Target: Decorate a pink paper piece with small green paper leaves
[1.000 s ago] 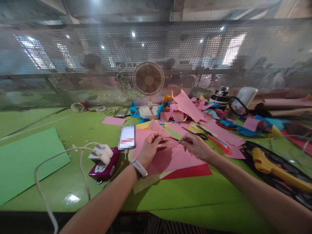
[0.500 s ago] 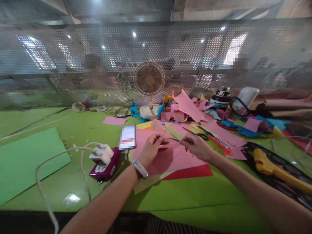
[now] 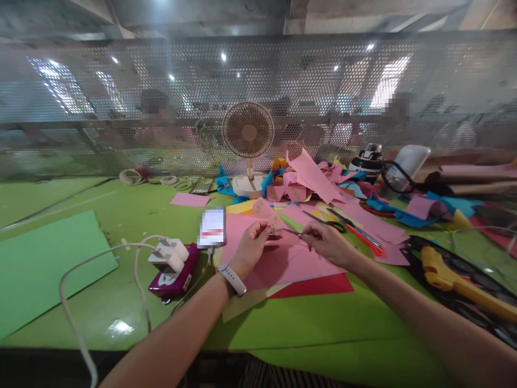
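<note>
My left hand (image 3: pixel 251 245), with a pale watch band at the wrist, pinches the lower end of a pink paper piece dotted with green (image 3: pixel 263 208). Between the fingers of my right hand (image 3: pixel 326 241) is a pair of thin metal tweezers (image 3: pixel 289 232), its tip pointing left toward the left fingertips. Whatever lies at that tip is too small to make out. Beneath both hands are large pink paper sheets (image 3: pixel 291 267) over a red sheet (image 3: pixel 319 286). Black-handled scissors (image 3: pixel 337 226) and an orange-red utility knife (image 3: pixel 363 238) lie just beyond my right hand.
A phone (image 3: pixel 212 227) and a purple power strip with chargers (image 3: pixel 173 280) sit at left, trailing cables. Behind stand a small fan (image 3: pixel 247 132) and heaped paper scraps (image 3: pixel 311 172). A yellow glue gun (image 3: pixel 456 280) rests in a black tray at right. Green card (image 3: pixel 52 264) lies far left.
Both hands stay nearly in place, with the tweezers still near the left fingertips. The dotted pink paper has shifted very slightly to the right.
</note>
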The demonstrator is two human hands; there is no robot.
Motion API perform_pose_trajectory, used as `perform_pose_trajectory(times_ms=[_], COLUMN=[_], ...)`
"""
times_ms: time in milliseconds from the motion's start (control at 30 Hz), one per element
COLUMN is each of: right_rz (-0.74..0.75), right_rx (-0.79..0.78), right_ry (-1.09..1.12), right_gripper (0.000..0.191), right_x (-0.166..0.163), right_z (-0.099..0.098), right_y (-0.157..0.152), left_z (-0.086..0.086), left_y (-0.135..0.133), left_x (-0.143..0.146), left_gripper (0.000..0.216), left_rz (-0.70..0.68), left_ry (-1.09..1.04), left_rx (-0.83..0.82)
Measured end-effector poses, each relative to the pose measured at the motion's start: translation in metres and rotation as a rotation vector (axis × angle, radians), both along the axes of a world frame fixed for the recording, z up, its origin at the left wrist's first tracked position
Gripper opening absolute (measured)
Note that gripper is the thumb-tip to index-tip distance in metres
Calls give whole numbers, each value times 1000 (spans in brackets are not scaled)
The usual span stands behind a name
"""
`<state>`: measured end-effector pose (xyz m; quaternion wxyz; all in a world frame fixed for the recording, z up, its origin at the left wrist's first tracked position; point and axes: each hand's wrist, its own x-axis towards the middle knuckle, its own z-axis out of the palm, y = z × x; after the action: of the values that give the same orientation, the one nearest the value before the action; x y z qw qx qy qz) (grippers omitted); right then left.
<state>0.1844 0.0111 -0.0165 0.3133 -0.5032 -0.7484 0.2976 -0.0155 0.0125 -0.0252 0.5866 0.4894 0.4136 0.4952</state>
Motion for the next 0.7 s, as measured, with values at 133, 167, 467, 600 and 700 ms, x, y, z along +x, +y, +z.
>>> perform_pose_trajectory(times_ms=[133, 167, 467, 600, 700], right_rz=[-1, -1, -9, -15, -15], right_rx=[0, 2, 9, 18, 11], right_ry=[-5, -7, -27, -29, -28], right_gripper=[20, 20, 21, 20, 19], right_x=[0, 0, 1, 1, 0], right_z=[1, 2, -1, -1, 0], right_y=[-1, -1, 0, 0, -1], left_z=[1, 1, 2, 1, 0], left_y=[0, 0, -1, 0, 1], left_x=[0, 0, -1, 0, 0], left_gripper=[16, 15, 21, 23, 22], left_rz=[-3, -5, -40, -22, -29], left_ry=[-9, -12, -61, -57, -46], left_rx=[1, -3, 12, -3, 7])
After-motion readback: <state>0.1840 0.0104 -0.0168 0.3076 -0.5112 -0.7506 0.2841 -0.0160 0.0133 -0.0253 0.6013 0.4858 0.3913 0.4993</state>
